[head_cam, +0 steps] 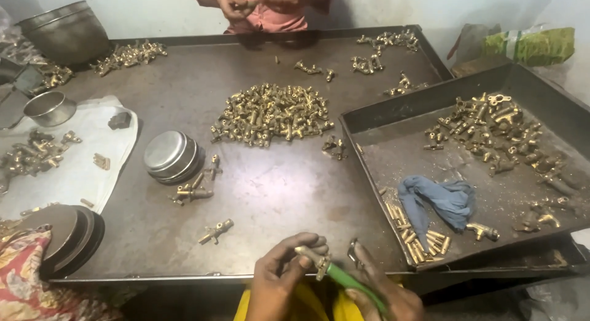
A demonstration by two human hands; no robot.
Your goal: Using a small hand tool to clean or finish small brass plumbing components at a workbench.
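Observation:
My left hand (279, 278) is at the near edge of the big metal tray (264, 192), fingers pinched on a small brass fitting (321, 267). My right hand (384, 290) grips a green-handled tool (347, 279) whose tip meets that fitting. A large heap of brass fittings (270, 115) lies in the tray's middle. Loose brass taps (216, 230) and another cluster of fittings (192, 190) lie to the left of my hands.
A second metal tray (369, 121) on the right holds brass parts (491, 127), a blue rag (439, 198) and small brass pins (418, 235). Stacked steel bowls (172, 156) sit centre-left, a white cloth (80, 149) with parts at left. Another person's hands (246, 1) work across the tray.

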